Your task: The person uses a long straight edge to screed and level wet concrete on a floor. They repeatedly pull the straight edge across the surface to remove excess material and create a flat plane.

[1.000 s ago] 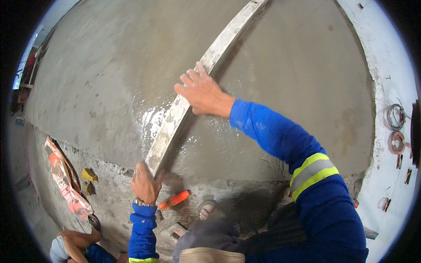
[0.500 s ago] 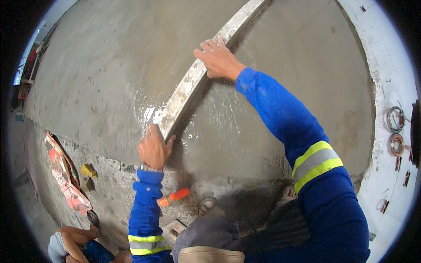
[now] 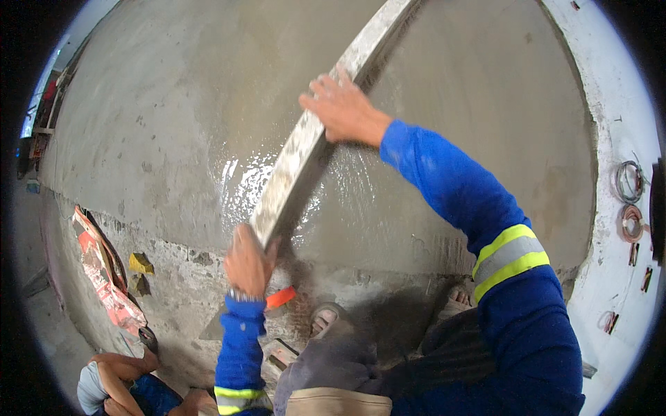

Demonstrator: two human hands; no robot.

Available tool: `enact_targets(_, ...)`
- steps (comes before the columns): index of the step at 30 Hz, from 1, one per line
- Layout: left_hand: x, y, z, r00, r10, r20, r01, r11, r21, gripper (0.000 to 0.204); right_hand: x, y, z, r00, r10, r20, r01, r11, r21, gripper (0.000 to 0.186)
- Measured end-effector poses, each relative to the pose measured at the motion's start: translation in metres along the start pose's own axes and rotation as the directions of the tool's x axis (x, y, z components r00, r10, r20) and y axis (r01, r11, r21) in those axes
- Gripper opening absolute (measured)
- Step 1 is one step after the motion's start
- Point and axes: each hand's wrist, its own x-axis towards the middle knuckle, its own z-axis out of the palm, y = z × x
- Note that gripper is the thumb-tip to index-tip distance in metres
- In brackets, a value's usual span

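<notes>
A long, pale metal straightedge (image 3: 283, 182) with mortar smears lies slantwise across wet grey mortar (image 3: 173, 139). Closed round its near end is my left hand (image 3: 248, 262), slightly blurred, thumb on the right side. Farther up the bar, my right hand (image 3: 340, 107) grips it from above, fingers bent over the left edge; its thumb is hidden. Water glistens on the mortar beside the bar. An orange object (image 3: 280, 297) shows partly behind my left wrist; its kind cannot be made out.
At the lower left, another person (image 3: 114, 381) crouches near a crumpled red-and-white sack (image 3: 107, 277) and a yellow chunk (image 3: 141, 263). My sandalled foot (image 3: 325, 320) stands by the mortar's near edge. Wire coils (image 3: 630, 182) hang on the white surface at the right.
The straightedge and both my hands have shifted toward me. My left hand has moved down and slightly right, now covering more of the orange object. My grip stays on the bar.
</notes>
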Motion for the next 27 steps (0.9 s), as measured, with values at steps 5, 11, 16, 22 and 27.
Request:
enact_targets(5,0.093,0.017,0.0,0.987,0.073,-0.14,-0.073,0.997,0.005,0.056,0.049,0.074,0.014,0.988,0.13,-0.083,-0.139,0.984,-0.112,0.061)
enact_targets(11,0.07,0.016,0.013,0.978,0.132,-0.16,-0.122,0.99,0.071,0.057,0.026,0.057,0.01,0.994,0.098,-0.055,-0.102,0.992,-0.074,0.058)
enact_targets(16,0.009,0.013,0.006,0.998,0.037,-0.046,-0.036,0.999,0.016,0.055,-0.005,0.018,-0.008,0.999,0.043,-0.034,-0.04,0.996,0.077,0.065)
enact_targets(22,-0.055,0.01,-0.001,0.999,-0.022,0.032,0.023,0.999,-0.037,0.053,-0.049,-0.027,-0.015,0.996,-0.011,-0.089,0.027,0.984,0.175,0.061)
enact_targets(27,-0.045,0.017,-0.002,0.999,-0.01,-0.05,0.01,1.0,0.007,0.053,-0.04,-0.018,-0.021,1.0,0.01,-0.013,-0.008,0.99,0.141,0.061)
